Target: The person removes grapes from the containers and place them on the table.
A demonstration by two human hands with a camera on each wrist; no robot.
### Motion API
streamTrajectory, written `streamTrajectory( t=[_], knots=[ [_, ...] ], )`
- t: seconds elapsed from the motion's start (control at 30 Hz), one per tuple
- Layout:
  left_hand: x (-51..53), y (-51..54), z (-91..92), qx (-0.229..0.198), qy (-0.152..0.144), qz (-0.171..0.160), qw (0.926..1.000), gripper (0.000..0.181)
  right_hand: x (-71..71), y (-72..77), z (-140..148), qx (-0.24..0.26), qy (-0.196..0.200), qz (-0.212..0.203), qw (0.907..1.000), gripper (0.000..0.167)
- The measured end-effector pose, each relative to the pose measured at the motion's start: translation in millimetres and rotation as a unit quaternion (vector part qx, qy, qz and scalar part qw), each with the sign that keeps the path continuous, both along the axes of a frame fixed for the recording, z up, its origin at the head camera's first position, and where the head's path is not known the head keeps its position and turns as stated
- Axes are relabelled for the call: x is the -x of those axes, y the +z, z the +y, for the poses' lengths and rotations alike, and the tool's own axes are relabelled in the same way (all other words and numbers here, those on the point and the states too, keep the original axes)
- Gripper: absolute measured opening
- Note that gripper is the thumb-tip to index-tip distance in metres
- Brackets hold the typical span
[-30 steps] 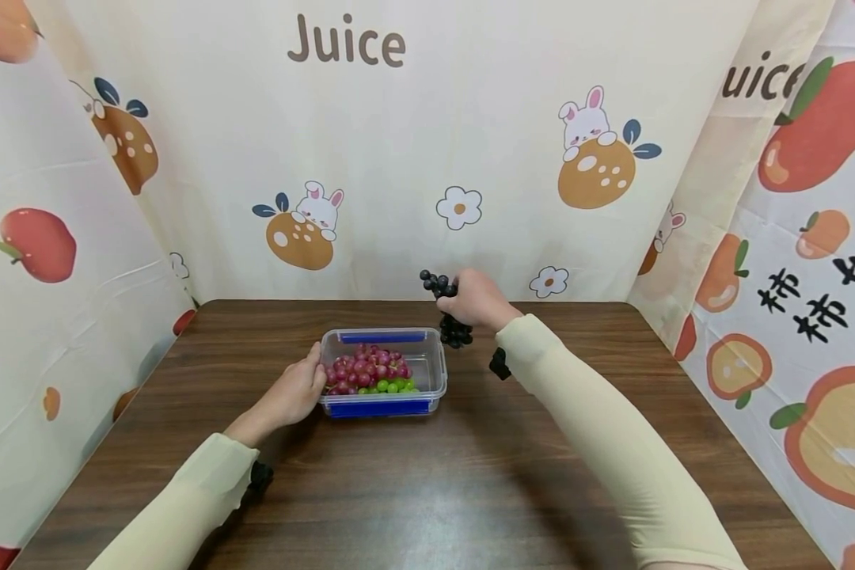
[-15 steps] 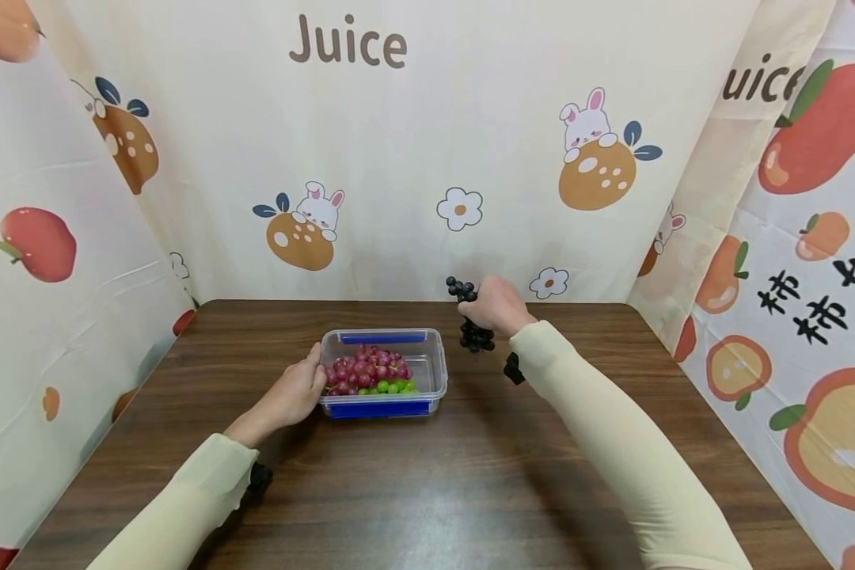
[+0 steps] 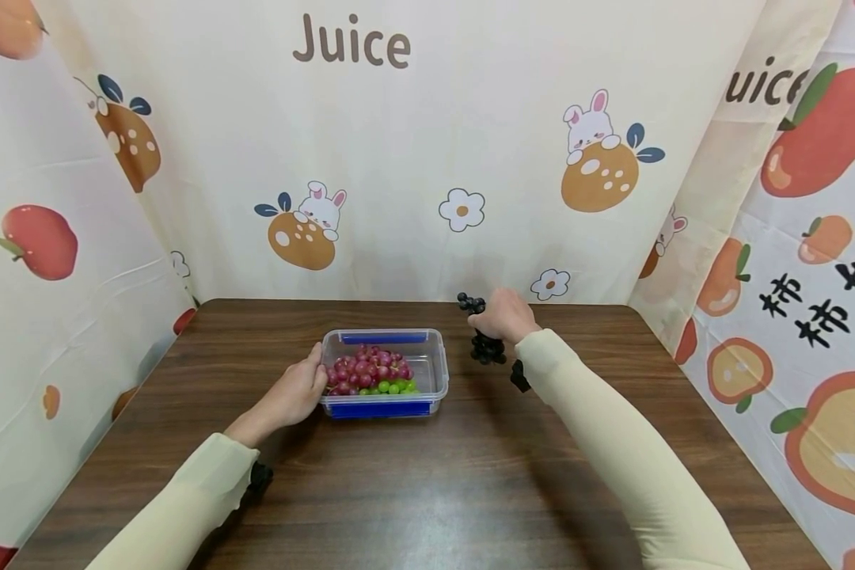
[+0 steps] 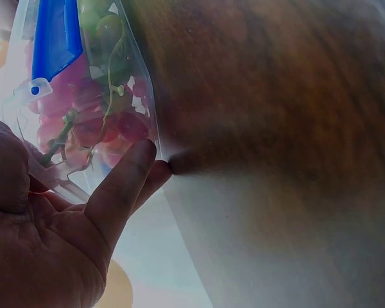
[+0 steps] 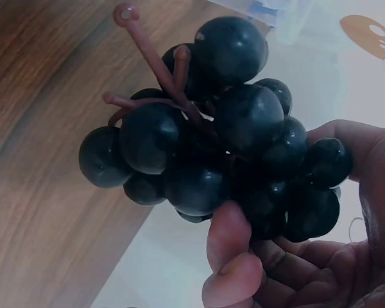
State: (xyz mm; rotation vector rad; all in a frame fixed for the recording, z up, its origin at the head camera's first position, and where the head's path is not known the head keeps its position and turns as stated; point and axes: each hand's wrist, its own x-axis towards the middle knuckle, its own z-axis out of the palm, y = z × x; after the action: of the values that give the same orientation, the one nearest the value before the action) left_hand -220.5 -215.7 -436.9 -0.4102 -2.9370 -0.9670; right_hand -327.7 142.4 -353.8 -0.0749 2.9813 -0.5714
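Note:
In the head view a clear plastic food container (image 3: 435, 381) with blue latches sits mid-table. It holds a bunch of red grapes (image 3: 362, 370) and some green grapes (image 3: 393, 386). My left hand (image 3: 295, 389) grips the container at its left end; the left wrist view has its fingers (image 4: 125, 186) against the clear corner. To the container's right, my right hand (image 3: 504, 317) holds a bunch of black grapes (image 3: 488, 348). Up close in the right wrist view, thumb and fingers are round the black grapes (image 5: 199, 141), whose brown stem (image 5: 154, 61) points away from the palm.
The brown wood-grain table (image 3: 385, 491) extends around the container. A fruit-print curtain (image 3: 399, 142) hangs behind the table's far edge, with further printed cloth (image 3: 812, 317) along the right side and on the left.
My right hand has moved rightward and down with the black grapes, away from the container. The left hand and the container have stayed in place.

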Motion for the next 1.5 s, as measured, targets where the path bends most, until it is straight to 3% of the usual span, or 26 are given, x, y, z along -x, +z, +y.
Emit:
streamTrajectory(
  t=[0.43, 0.7, 0.9, 1.27, 1.5],
  knots=[
    [1.0, -2.0, -1.5, -0.004, 0.001, -0.004, 1.0, 0.06, 6.4, -19.6, 10.3, -0.033, -0.002, -0.039, 0.9987, 0.053],
    [0.5, -1.4, -1.8, -0.008, 0.0, -0.006, 0.9999, 0.059, 8.5, -36.1, 14.9, -0.053, -0.006, -0.058, 0.9969, 0.034],
    [0.6, -1.2, -1.6, -0.008, -0.002, -0.01, 0.9999, 0.059, 8.2, -42.9, 15.8, -0.068, -0.006, -0.056, 0.9961, 0.035],
    [0.9, -0.6, -1.6, -0.005, 0.001, 0.001, 1.0, 0.059, 7.9, -41.3, 15.8, -0.075, -0.007, -0.053, 0.9958, 0.038],
    [0.2, 0.0, -1.0, -0.005, -0.001, -0.007, 1.0, 0.059, 4.4, -32.8, 16.5, -0.061, -0.011, -0.056, 0.9965, 0.051]
  ],
)
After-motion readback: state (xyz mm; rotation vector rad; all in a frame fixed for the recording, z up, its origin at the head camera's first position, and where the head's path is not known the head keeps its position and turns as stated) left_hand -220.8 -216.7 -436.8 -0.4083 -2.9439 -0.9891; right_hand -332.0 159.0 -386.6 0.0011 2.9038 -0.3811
